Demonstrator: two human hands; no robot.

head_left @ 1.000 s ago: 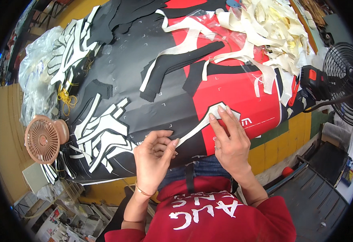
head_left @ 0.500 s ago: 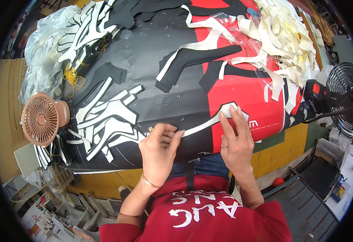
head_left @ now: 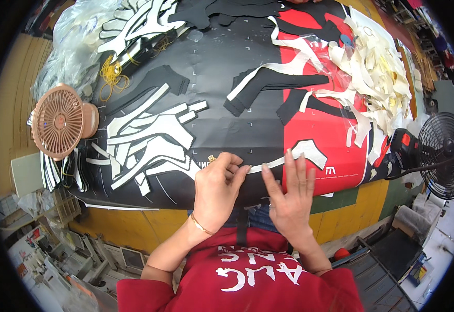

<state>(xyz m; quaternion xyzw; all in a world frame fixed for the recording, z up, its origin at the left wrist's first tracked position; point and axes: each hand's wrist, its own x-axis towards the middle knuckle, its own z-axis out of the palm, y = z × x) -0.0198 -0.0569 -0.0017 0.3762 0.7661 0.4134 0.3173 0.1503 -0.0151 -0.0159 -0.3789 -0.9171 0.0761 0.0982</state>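
A curved piece of white fabric edged in black (head_left: 312, 156) lies across the black and red sheet. Its wide end rests on the red part, and its narrow tail runs left. With thumb and fingers closed, my left hand (head_left: 217, 190) pinches the tail's left end. My right hand (head_left: 293, 195) lies on the tail with fingers stretched out and apart, the index finger touching it just right of the left hand. A loose pile of similar white pieces with black edges (head_left: 157, 132) sits beside my left hand.
A pink fan (head_left: 59, 120) stands at the left, near yellow cord (head_left: 112, 75) and clear plastic bags (head_left: 74, 44). Black fabric pieces (head_left: 258, 86) lie further off. Cream peeled strips (head_left: 380, 78) heap at the far right, above a black fan (head_left: 440, 153).
My right hand has slid left along the strip, off its wide end toward my left hand. The left hand keeps its pinch. The whole view has shifted a little.
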